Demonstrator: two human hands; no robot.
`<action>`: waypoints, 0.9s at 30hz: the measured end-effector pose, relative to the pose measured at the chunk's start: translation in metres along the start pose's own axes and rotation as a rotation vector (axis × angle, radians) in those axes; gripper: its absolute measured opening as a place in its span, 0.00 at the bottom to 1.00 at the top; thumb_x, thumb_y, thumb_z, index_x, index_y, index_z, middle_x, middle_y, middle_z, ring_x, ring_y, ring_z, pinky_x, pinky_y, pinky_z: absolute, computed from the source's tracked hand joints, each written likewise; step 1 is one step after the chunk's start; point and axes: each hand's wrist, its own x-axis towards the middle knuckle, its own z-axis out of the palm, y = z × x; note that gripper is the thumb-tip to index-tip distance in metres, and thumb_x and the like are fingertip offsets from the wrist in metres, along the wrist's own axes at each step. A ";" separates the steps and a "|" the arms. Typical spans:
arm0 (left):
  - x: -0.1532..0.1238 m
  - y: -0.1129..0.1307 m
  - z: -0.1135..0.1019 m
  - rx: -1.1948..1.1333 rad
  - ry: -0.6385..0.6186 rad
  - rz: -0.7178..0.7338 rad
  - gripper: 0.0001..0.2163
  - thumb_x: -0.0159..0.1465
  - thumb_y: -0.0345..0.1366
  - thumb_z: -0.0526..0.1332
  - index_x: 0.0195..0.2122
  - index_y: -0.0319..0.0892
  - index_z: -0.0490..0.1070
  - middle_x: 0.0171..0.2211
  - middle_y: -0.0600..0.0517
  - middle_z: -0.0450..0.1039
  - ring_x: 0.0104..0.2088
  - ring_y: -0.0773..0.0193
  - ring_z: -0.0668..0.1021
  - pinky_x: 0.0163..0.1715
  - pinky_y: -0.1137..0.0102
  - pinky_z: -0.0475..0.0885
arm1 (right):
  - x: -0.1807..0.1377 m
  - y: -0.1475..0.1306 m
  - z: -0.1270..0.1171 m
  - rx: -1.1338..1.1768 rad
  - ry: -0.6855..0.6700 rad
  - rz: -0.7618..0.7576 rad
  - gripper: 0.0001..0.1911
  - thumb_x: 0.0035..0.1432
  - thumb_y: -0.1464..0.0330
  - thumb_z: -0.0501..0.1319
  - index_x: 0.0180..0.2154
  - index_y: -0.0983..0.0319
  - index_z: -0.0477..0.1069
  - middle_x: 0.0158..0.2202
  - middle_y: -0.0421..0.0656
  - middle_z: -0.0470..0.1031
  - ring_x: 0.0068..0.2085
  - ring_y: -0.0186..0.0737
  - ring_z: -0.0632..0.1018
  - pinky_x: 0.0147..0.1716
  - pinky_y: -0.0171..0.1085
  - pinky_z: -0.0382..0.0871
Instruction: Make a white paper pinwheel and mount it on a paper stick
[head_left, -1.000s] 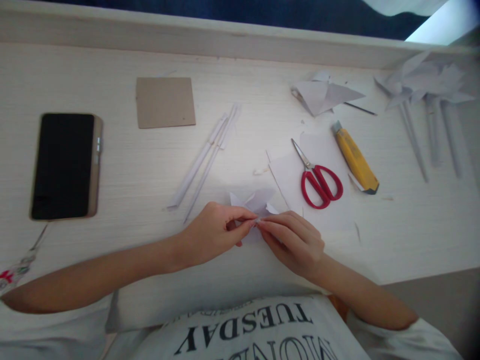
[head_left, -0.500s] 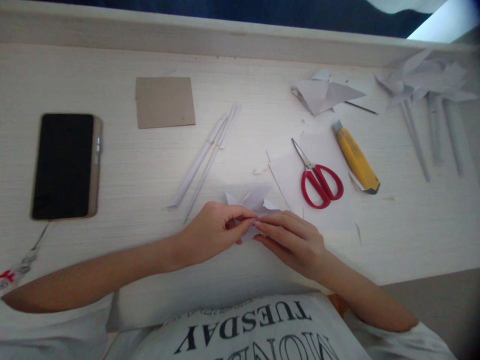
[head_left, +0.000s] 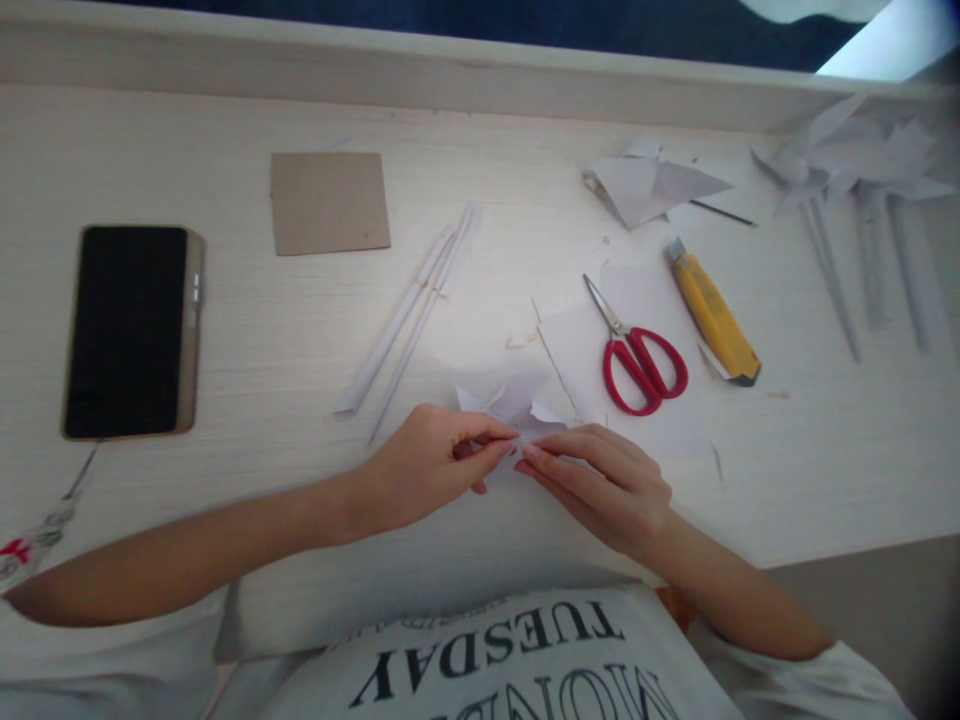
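A small white folded paper piece (head_left: 513, 404) sits near the front middle of the pale wooden table (head_left: 225, 330). My left hand (head_left: 427, 465) pinches its near edge between thumb and fingers. My right hand (head_left: 607, 485) meets it from the right, with fingers pressed together on the same paper. Most of the paper is hidden behind both hands; only its pointed flaps stick up beyond the fingers.
Red scissors (head_left: 637, 355) lie on a white sheet (head_left: 577, 350), beside a yellow utility knife (head_left: 712, 318). Rolled paper sticks (head_left: 409, 315), a cardboard square (head_left: 330, 202) and a black phone (head_left: 127, 330) lie to the left. Folded paper (head_left: 649, 185) and paper pinwheels (head_left: 855, 170) rest at the back right.
My right hand has slid slightly to the right along the paper while staying on it. The paper flaps shifted a little. My left hand holds its place.
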 end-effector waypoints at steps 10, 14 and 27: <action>0.000 0.003 0.000 -0.064 -0.006 -0.063 0.09 0.59 0.37 0.56 0.37 0.40 0.72 0.27 0.54 0.74 0.20 0.73 0.75 0.19 0.81 0.71 | 0.004 -0.002 -0.003 -0.041 0.028 -0.093 0.15 0.44 0.78 0.65 0.38 0.67 0.70 0.32 0.45 0.74 0.32 0.34 0.72 0.28 0.34 0.71; 0.000 0.005 0.001 -0.098 -0.013 -0.075 0.09 0.58 0.36 0.56 0.37 0.40 0.72 0.26 0.54 0.74 0.20 0.73 0.74 0.20 0.80 0.72 | 0.001 0.000 -0.001 -0.030 0.035 -0.094 0.17 0.42 0.79 0.65 0.38 0.68 0.70 0.33 0.45 0.74 0.33 0.35 0.72 0.29 0.34 0.71; 0.000 0.004 0.000 0.009 -0.054 -0.015 0.11 0.59 0.38 0.55 0.39 0.40 0.71 0.27 0.53 0.74 0.22 0.71 0.76 0.22 0.79 0.70 | 0.000 0.000 -0.001 -0.002 0.011 -0.069 0.17 0.46 0.77 0.63 0.41 0.65 0.69 0.35 0.44 0.73 0.35 0.35 0.72 0.31 0.34 0.71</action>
